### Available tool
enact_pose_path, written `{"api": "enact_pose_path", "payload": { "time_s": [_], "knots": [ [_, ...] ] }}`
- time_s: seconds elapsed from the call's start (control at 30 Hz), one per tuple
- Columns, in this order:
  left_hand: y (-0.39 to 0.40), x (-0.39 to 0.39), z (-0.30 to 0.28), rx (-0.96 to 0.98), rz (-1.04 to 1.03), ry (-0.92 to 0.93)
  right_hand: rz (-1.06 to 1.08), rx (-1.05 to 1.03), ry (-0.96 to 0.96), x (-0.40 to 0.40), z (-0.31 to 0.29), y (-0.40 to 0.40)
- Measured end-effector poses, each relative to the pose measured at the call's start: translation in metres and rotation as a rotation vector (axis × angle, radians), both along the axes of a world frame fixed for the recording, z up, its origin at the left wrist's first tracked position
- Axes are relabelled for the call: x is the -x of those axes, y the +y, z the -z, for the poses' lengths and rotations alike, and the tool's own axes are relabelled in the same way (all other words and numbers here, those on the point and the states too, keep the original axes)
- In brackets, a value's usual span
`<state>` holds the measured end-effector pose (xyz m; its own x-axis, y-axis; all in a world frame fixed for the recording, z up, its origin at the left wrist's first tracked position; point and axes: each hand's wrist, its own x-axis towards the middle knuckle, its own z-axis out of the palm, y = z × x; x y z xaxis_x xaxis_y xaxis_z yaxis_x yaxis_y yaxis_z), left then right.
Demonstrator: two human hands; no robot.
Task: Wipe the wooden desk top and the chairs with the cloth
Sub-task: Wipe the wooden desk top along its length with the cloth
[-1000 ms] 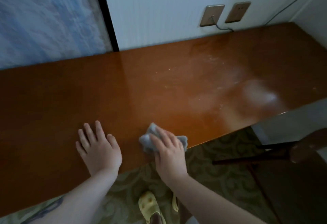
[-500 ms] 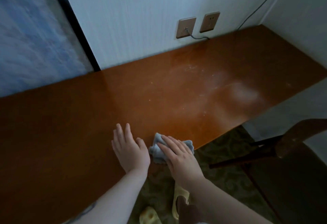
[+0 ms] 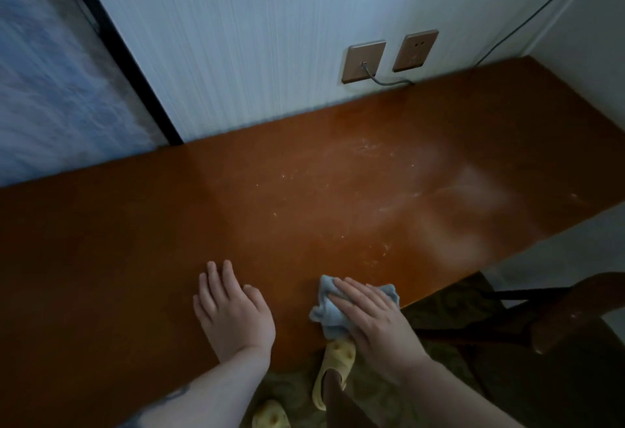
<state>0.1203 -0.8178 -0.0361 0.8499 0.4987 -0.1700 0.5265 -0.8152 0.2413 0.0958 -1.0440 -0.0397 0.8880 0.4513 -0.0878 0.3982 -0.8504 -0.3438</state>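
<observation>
right hand [image 3: 375,322] has its fingers laid out pretty much straight and flat on top of a bunched-up light blue cloth [image 3: 329,314], pressing it down onto the desk top [image 3: 304,211] right at the near edge, nothing curled around it as far as i can see. cloth looks soft and fuzzy, kind of microfibre, all crumpled with corners poking out both sides of the hand. left hand [image 3: 233,312] is just beside it, palm down, fingers straight and together, resting flat on the bare wood and holding nothing. the desk is a glossy reddish-brown slab, long and rectangular, with pale dusty smears and little white specks past the cloth toward the wall. back on the ribbed white wall there are two bronze-ish square socket plates [image 3: 363,60], one with a grey cable [image 3: 389,82] plugged in. no writing or brand i can read anywhere. dark curved wooden chair [image 3: 571,312] at the right, and yellow foam slippers [image 3: 333,370] with holes on patterned carpet below the desk edge.
</observation>
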Motion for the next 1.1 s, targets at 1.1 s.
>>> {"api": "enact_pose_path", "payload": {
  "time_s": [1.1],
  "knots": [
    [-0.022,-0.028,0.01,-0.018,-0.25,-0.194,-0.375,-0.118,-0.002,-0.061,0.005,0.016]
  ]
}}
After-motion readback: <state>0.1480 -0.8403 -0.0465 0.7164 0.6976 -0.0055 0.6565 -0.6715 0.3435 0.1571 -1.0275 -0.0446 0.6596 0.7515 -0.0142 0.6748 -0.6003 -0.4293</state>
